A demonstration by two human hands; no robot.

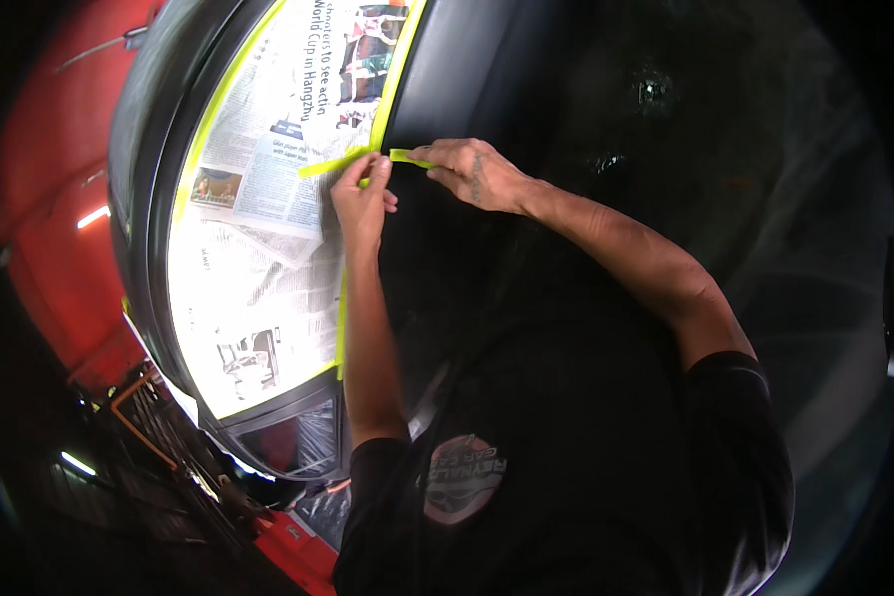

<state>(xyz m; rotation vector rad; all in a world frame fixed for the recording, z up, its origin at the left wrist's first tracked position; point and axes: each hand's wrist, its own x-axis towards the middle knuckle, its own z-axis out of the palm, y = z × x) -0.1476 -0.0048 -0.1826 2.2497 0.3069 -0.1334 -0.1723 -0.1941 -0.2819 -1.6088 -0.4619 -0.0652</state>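
Observation:
Newspaper sheets [278, 184] cover a car window and are edged with bright yellow masking tape [387, 94]. At the window's right edge, my left hand [365, 194] is closed with thumb and fingers pinched, a bit of yellow showing between them. A loose yellow strip [325, 167] lies across the paper beside its fingertips. Just to the right, above the dark body panel, my right hand [477, 177] pinches a short length of masking tape [403, 156] between thumb and fingers. That piece points toward my left hand; whether both hands hold one strip cannot be made out.
Dark car bodywork [467, 60] borders the window at the right, and a black trim frame [164, 149] curves along its left. Beyond the car stands a red surface [60, 189]. A smaller window under clear plastic [308, 437] sits below, with red and cluttered items farther down.

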